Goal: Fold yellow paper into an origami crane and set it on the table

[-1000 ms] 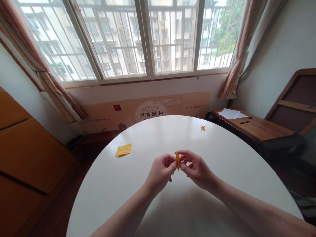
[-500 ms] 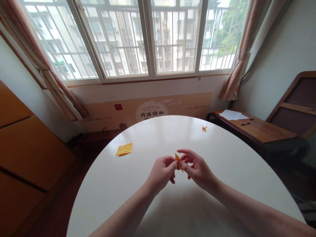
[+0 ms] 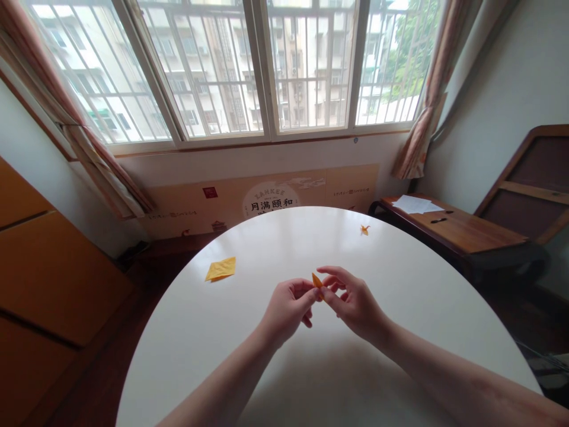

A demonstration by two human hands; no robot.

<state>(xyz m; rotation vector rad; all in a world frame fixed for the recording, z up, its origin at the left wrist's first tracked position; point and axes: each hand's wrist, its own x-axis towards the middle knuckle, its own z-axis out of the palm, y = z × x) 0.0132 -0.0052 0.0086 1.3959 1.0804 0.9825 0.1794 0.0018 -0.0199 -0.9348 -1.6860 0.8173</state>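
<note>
My left hand (image 3: 288, 308) and my right hand (image 3: 351, 302) meet above the middle of a round white table (image 3: 249, 356). Between their fingertips they pinch a small folded piece of orange paper (image 3: 316, 280); only its upper tip shows, the rest is hidden by my fingers. A stack of yellow paper squares (image 3: 221, 269) lies on the table to the left of my hands. A tiny folded orange paper figure (image 3: 364, 229) sits near the table's far right edge.
Beyond the table is a barred window (image 3: 249, 65) with curtains at both sides. A wooden side table (image 3: 462, 231) with white sheets (image 3: 413, 204) and a dark pen stands at the right. A wooden cabinet (image 3: 48, 273) fills the left.
The orange paper piece has turned between my fingers from upright to tilted, and less of it shows now. Both hands stay in the same spot.
</note>
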